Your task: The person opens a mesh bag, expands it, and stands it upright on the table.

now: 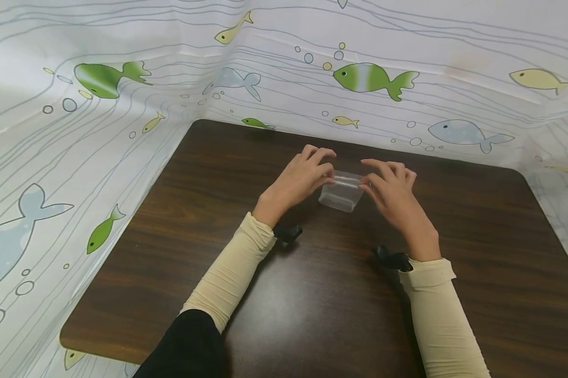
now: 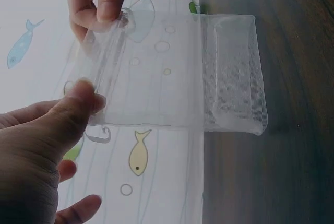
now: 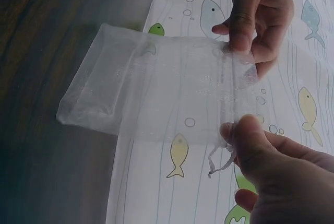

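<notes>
A small sheer white drawstring pouch [image 1: 341, 195] hangs between both hands over the table. My left hand [image 1: 300, 177] pinches one top corner between thumb and fingertip, while the right hand [image 1: 391, 190] pinches the opposite corner. In the left wrist view the pouch [image 2: 162, 72] is spread flat, its gathered drawstring channel running between the two pinches. A loop of drawstring [image 3: 221, 160] dangles beside the thumb in the right wrist view. Through the mesh the background shows, and a folded, thicker-looking band crosses the bottom end.
The dark wood table [image 1: 284, 299] extends around and beneath both arms. A white curtain [image 1: 284, 31] printed with fish stands along its back and left side. Black wrist straps [image 1: 287, 232] sit at both cuffs.
</notes>
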Tool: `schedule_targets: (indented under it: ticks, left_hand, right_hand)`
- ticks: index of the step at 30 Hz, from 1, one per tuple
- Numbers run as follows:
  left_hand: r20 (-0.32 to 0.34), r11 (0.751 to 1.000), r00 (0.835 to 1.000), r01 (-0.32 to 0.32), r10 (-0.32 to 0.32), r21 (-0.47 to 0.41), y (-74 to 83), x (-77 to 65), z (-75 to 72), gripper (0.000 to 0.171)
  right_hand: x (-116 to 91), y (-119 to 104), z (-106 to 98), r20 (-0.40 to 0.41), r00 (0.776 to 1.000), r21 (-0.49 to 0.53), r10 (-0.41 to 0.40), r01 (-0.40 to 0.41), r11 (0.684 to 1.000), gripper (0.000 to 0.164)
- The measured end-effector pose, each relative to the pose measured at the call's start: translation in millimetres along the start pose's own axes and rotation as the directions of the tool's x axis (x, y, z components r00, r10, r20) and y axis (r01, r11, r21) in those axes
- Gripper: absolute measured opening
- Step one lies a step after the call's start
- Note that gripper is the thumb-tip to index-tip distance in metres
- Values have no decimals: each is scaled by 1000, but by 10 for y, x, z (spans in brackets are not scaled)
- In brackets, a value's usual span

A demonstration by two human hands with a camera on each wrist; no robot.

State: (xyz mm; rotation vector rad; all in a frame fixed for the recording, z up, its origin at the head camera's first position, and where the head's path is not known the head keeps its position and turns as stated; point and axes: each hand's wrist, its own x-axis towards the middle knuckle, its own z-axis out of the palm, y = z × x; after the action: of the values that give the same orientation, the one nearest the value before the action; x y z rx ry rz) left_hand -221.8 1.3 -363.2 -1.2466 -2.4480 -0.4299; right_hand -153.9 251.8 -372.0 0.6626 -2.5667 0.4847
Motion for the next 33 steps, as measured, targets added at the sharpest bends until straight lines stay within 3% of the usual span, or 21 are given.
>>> schedule_targets:
  ticks: [11, 20, 28, 33]
  left_hand:
    - [19, 994, 1000, -19, 21, -110, -23, -15, -53, 30]
    - [45, 993, 999, -7, 13, -120, -33, -16, -92, 35]
    - [57, 992, 998, 11, -4, -123, -39, -21, -91, 38]
    - [106, 993, 994, 44, -32, -108, -42, -17, -61, 40]
  right_hand:
    - [25, 4, -26, -24, 1000, 22, 11, -10, 1000, 21]
    - [-1, 19, -70, -44, 999, 105, 32, -27, 994, 31]
    - [-21, 27, -121, -173, 984, 228, 47, -7, 974, 34]
    - [-2, 33, -119, -246, 968, 236, 44, 16, 972, 32]
